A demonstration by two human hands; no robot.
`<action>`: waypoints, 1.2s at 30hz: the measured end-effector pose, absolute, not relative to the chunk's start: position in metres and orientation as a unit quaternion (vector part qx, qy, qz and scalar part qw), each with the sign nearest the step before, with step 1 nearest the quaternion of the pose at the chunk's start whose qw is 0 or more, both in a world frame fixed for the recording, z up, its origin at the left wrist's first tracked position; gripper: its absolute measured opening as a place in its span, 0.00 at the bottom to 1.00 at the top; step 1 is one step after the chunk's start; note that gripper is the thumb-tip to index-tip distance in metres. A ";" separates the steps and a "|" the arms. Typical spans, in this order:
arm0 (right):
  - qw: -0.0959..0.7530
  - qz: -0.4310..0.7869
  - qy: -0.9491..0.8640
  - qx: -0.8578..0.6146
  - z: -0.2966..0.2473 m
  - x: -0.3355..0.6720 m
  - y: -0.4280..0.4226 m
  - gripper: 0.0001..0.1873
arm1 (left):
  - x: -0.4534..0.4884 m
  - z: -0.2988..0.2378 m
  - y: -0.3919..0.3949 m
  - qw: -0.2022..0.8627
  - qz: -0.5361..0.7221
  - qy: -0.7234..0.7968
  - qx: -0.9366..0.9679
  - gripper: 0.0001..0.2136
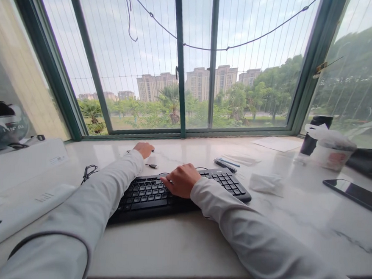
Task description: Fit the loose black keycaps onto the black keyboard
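A black keyboard (146,205) lies at a slant on the white marble counter, and some of its upper keys look different from the rest. Over its middle is my right hand (185,180), fingers curled under and thumb pointing left; whatever it grips is hidden. Beyond the keyboard's far edge, my left hand (143,149) reaches to the counter with fingers bent together. A small dark item shows at its fingertips, too small to name. Just in front of that hand lies a USB plug (152,166).
Behind the keyboard lie thin blue and black sticks (227,164) and clear plastic wrap (243,159). A crumpled white packet (266,184), a phone (356,194) and a bagged cup (331,154) are to the right. At left are a white device (24,217) and a coiled cable (89,173).
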State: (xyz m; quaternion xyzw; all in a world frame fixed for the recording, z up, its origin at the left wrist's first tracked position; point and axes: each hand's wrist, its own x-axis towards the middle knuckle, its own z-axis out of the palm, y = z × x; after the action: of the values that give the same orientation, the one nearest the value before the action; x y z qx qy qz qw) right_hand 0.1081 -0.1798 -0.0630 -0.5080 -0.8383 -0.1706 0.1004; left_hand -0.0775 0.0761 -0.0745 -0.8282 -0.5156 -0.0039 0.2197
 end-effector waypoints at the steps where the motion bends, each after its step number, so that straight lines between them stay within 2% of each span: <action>1: 0.105 -0.172 -0.839 -0.505 -0.063 0.108 -0.180 0.30 | -0.075 -0.077 0.080 0.225 -0.001 -0.511 -0.830 0.14; 12: 0.123 -0.170 -0.841 -0.498 -0.066 0.108 -0.178 0.29 | -0.063 -0.087 0.107 0.262 0.019 -0.490 -0.831 0.13; 21: 0.106 -0.176 -0.839 -0.504 -0.065 0.108 -0.179 0.31 | -0.060 -0.071 0.089 0.268 -0.039 -0.469 -0.841 0.12; 28: 0.100 -0.172 -0.834 -0.515 -0.064 0.109 -0.179 0.35 | -0.074 -0.033 0.027 0.281 -0.147 -0.495 -0.809 0.15; 33: 0.162 -0.180 -0.796 -0.555 -0.062 0.111 -0.180 0.34 | -0.079 -0.020 -0.054 0.269 -0.285 -0.431 -0.813 0.12; 36: 0.199 -0.183 -0.759 -0.592 -0.062 0.113 -0.177 0.32 | -0.077 -0.031 -0.093 0.274 -0.317 -0.373 -0.828 0.12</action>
State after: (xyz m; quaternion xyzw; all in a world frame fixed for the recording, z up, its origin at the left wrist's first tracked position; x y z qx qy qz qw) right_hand 0.1131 -0.1775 -0.0625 -0.5922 -0.7593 -0.1826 0.1985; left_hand -0.0775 -0.0931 -0.0313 -0.8281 -0.3727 -0.3166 0.2740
